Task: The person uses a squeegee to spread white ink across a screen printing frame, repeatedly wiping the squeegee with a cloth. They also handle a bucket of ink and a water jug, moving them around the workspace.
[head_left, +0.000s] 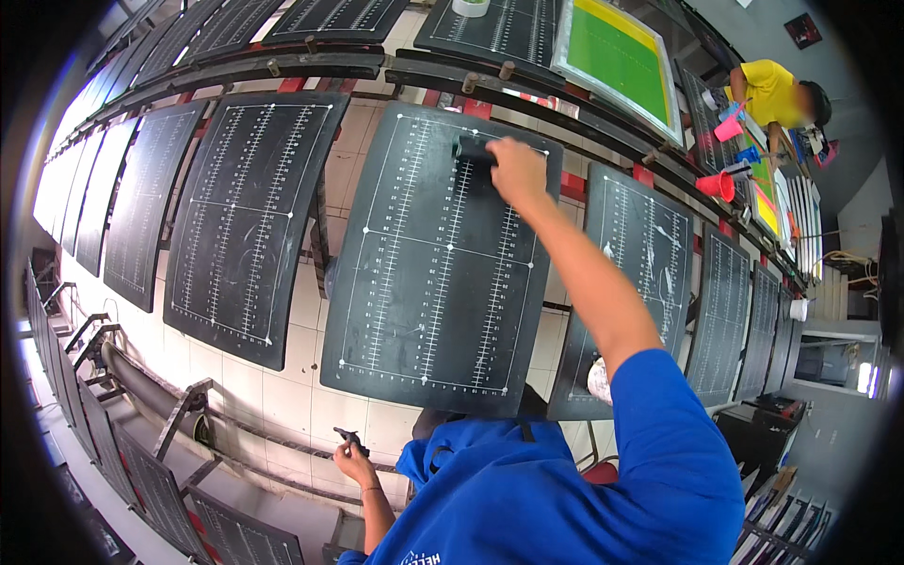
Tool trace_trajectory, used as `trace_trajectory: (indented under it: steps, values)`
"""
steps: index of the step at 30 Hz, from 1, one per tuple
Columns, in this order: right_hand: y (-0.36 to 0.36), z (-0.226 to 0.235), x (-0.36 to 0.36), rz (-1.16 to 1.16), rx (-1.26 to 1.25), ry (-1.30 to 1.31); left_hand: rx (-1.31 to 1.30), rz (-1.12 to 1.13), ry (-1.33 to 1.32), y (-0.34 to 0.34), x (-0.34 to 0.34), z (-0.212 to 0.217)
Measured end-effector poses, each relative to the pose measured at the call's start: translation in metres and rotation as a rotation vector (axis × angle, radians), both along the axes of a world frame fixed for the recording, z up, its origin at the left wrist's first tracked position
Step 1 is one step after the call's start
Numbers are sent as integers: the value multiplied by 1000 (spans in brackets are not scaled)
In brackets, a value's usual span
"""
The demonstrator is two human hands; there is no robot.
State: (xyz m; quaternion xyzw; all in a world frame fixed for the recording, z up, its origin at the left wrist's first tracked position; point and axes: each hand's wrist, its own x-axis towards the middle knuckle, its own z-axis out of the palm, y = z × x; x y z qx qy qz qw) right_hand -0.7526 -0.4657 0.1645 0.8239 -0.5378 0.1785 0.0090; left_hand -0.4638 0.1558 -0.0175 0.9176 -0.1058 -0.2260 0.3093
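Observation:
A large black board (414,311) printed with white ruled scales and corner dots lies in front of me, its far end away from my body. My right hand (520,175) reaches out to that far end. Its fingers close on a dark pad (476,151), which rests against the board's surface; whether it is a cloth or a block I cannot tell. Low on the left, off the board's near edge, my left hand (354,465) grips a small dark object (350,439) of a kind I cannot make out. A white round container (599,379) is by my right upper arm.
More ruled boards (250,217) lie along the racks on both sides. Behind the rail (490,85) is a framed green-and-yellow screen (617,66). Pink (729,128) and red (718,185) cups stand at right, near a person in yellow (774,92). A dark roller (151,386) lies at left.

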Motion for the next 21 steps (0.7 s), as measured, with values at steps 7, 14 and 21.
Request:
trace_trajectory:
  steps: [7, 14, 21]
  values:
    - [156, 42, -3, 153, 395, 41, -1, 105, 167, 34, -14, -54]
    - [-7, 36, -75, -68, 119, 37, 7, -8, 137, 45, 12, -55]
    - [116, 14, -61, -106, 114, 80, 18, 56, 214, 34, 0, -17]
